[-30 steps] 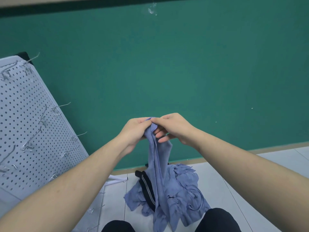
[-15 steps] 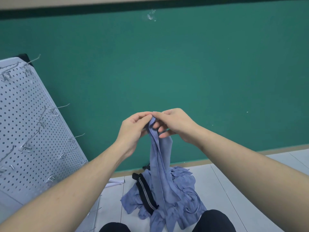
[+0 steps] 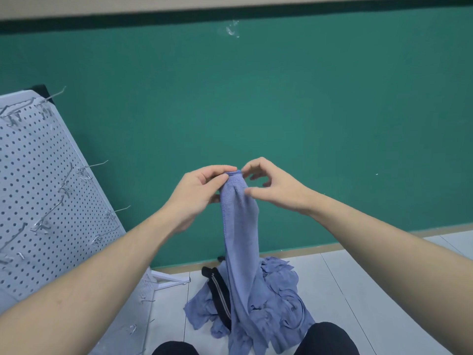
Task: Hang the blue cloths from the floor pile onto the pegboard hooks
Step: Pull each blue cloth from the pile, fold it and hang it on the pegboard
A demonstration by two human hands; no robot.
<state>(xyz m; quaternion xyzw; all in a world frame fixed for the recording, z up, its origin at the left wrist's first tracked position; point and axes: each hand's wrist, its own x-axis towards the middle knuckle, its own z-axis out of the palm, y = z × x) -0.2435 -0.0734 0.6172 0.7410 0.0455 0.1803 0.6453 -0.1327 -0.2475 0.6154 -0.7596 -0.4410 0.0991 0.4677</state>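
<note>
A long blue cloth (image 3: pixel 239 226) hangs in front of the green wall, its lower end trailing into the blue cloth pile (image 3: pixel 280 288) on the floor. My left hand (image 3: pixel 197 194) grips the cloth's top left corner. My right hand (image 3: pixel 275 187) pinches the top right edge between index fingertip and thumb, its other fingers curled loosely. The top edge is stretched a short way between both hands. The white pegboard (image 3: pixel 33 190) leans at the left, with bare metal hooks (image 3: pixel 98 165) sticking out toward me.
A black strap-like item with a zip (image 3: pixel 217 295) lies in the pile's left side. The pegboard's white foot (image 3: pixel 171 279) rests on the pale tiled floor. My dark-clad knees (image 3: pixel 325 339) sit at the bottom edge, close to the pile.
My hands have moved apart, spreading the cloth's bunched top edge between them. The cloth has been lifted slightly higher out of the pile.
</note>
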